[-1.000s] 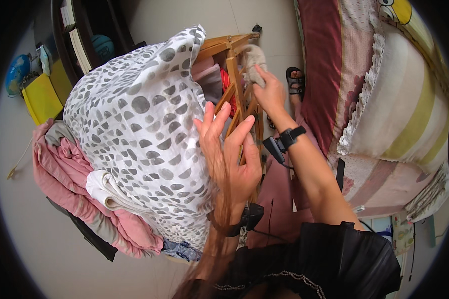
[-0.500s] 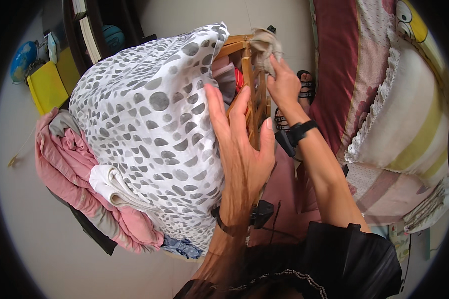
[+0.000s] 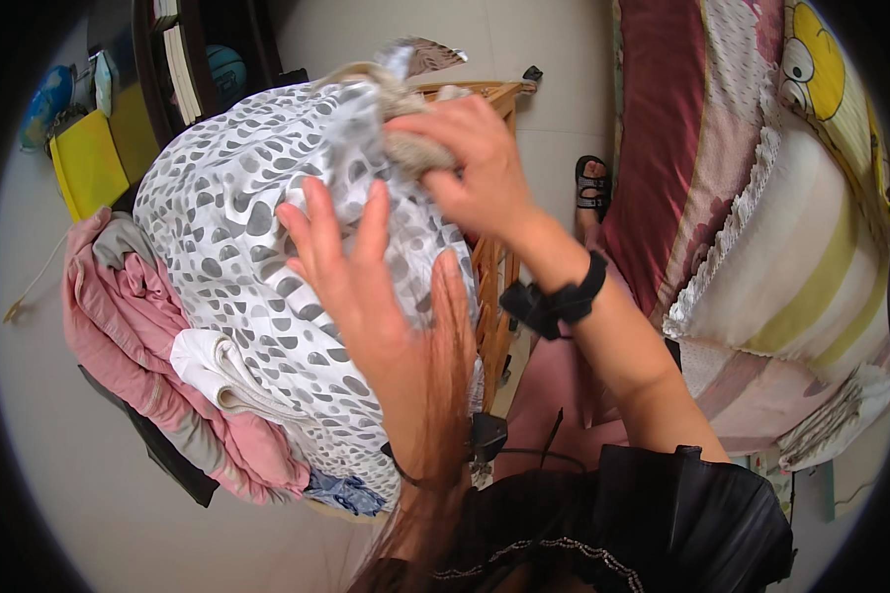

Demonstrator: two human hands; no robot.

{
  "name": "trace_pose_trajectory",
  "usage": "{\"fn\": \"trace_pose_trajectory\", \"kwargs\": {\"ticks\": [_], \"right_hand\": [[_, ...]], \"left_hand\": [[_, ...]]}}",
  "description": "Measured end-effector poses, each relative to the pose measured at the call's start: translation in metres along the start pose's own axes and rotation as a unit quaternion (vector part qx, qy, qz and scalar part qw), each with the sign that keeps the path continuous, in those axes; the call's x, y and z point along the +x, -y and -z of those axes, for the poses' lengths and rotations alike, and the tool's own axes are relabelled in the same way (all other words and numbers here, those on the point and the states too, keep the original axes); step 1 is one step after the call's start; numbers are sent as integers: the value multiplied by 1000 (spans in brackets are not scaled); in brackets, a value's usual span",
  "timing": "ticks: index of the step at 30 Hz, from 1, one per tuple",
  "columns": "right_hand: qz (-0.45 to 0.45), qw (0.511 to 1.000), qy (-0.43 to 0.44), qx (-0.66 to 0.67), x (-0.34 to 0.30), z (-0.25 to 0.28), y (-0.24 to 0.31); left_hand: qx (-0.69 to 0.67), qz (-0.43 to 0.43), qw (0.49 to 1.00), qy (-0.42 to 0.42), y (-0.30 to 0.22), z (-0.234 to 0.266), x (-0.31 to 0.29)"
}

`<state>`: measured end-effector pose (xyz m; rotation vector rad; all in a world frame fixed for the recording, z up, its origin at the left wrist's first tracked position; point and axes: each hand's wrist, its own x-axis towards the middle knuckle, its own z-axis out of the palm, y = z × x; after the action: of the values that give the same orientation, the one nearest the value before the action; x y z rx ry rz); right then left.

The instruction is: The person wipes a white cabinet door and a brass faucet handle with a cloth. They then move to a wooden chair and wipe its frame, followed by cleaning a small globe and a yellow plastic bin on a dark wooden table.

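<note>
A white cloth with grey spots (image 3: 218, 212) lies draped in a broad mound before me. My left hand (image 3: 356, 282) rests on it, fingers spread and nothing held. In my right hand (image 3: 480, 163) is a crumpled beige cloth (image 3: 412, 148), gripped over the upper right part of the spotted cloth; motion blurs it somewhat. Slats of a wooden rack (image 3: 491, 287) show along the right edge of the spotted cloth, which hides most of the rack.
Pink clothing (image 3: 129, 306) and a folded white cloth (image 3: 218, 371) hang at the left. To the right is a bed with a dark red cover (image 3: 658, 178) and a striped pillow (image 3: 791, 257). A sandalled foot (image 3: 590, 188) stands between. A dark shelf (image 3: 237, 35) is at the far left.
My right hand has moved left with the beige cloth, from beside the rack onto the spotted cloth. My left hand has shifted left across it, and the cloth now covers the rack's opening.
</note>
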<state>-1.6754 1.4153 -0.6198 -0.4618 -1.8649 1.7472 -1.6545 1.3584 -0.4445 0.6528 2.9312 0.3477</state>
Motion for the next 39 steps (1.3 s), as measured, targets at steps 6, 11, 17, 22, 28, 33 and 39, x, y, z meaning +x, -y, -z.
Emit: {"fn": "trace_pose_trajectory", "kwargs": {"ticks": [6, 11, 17, 22, 28, 33, 39], "right_hand": [[-23, 998, 49, 11, 6, 4, -41], [-112, 992, -29, -43, -17, -6, -102], [-316, 918, 118, -207, -17, 25, -167], [-177, 980, 90, -3, -21, 28, -73], [-102, 992, 65, -27, -27, 9, -32], [-262, 953, 94, -121, -38, 6, -146], [-218, 957, 144, -130, 3, 12, -131]], "left_hand": [[15, 0, 999, -44, 6, -17, 5], [-24, 15, 999, -30, 10, -22, 17], [-22, -4, 998, -58, 19, -38, 18], [-5, 6, 998, -63, 17, -36, 17], [38, 25, 997, -60, 9, -32, 23], [42, 20, 997, -65, 7, -30, 36], [48, 24, 996, -66, 8, -34, 38]]}}
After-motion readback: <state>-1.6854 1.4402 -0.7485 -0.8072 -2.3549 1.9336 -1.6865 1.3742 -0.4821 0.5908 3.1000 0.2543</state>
